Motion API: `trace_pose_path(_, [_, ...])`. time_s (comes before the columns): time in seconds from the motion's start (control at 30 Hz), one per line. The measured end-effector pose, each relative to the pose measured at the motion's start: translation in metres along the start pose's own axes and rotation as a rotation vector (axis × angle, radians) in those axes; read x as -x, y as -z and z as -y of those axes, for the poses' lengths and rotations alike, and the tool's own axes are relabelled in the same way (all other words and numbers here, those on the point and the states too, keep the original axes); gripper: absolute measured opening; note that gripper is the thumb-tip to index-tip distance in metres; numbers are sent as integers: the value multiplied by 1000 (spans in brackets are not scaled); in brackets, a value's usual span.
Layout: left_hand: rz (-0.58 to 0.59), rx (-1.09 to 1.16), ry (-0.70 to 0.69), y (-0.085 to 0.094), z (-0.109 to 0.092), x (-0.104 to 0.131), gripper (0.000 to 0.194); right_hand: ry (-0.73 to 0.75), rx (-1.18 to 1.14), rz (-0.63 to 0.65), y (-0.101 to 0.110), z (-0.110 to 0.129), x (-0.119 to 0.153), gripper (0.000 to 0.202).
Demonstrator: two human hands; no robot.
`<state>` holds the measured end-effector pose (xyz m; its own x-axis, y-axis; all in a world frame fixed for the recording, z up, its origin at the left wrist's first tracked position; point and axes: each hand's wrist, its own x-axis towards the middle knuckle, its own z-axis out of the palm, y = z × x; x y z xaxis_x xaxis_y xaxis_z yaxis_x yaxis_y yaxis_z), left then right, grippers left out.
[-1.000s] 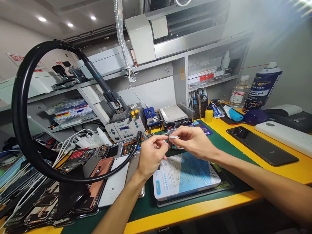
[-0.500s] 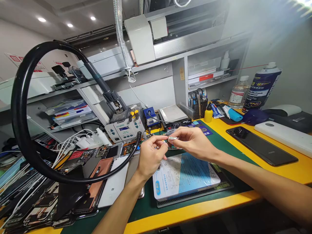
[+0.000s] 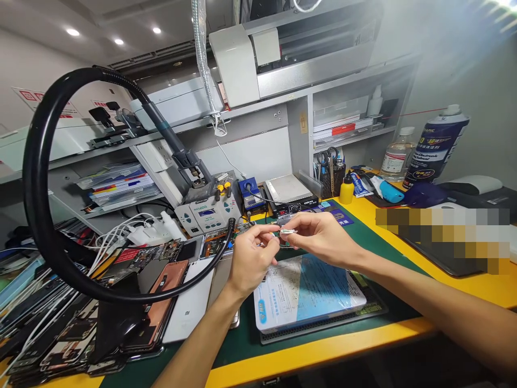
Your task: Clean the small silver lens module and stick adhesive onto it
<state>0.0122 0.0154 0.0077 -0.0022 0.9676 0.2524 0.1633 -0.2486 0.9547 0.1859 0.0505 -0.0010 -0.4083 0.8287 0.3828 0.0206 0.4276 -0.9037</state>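
Against the frame half a second ago, the hands hold almost the same pose; the whole view sits a touch further right, and a blocky blur now hides most of the glossy black slab-shaped phone (image 3: 452, 267) on the right of the bench. The small, slim white piece (image 3: 288, 231) still sits in the bare right hand (image 3: 327, 237), grasped between thumb and index finger. Its long axis runs roughly left to right, close to level, and its free end points toward the bare left hand (image 3: 252, 258). The piece is above the far edge of the flat, white-and-blue printed rectangular box (image 3: 307, 296), which lies on the dark green mat (image 3: 238, 345). The left hand's fingers are curled, with the index finger reaching toward the piece and the thumb below it. A tiny pale bluish bit (image 3: 273, 235) shows at those fingertips; I cannot tell whether they grip it, or whether it joins the white piece. The thick, glossy black looped hose (image 3: 34, 151) ends just beside the left hand.
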Motion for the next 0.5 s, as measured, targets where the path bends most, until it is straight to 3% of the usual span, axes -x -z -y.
trace_pose_path(0.5, [9,27,7,0,3,-1,32,63,40,4,-1,-1,1,17])
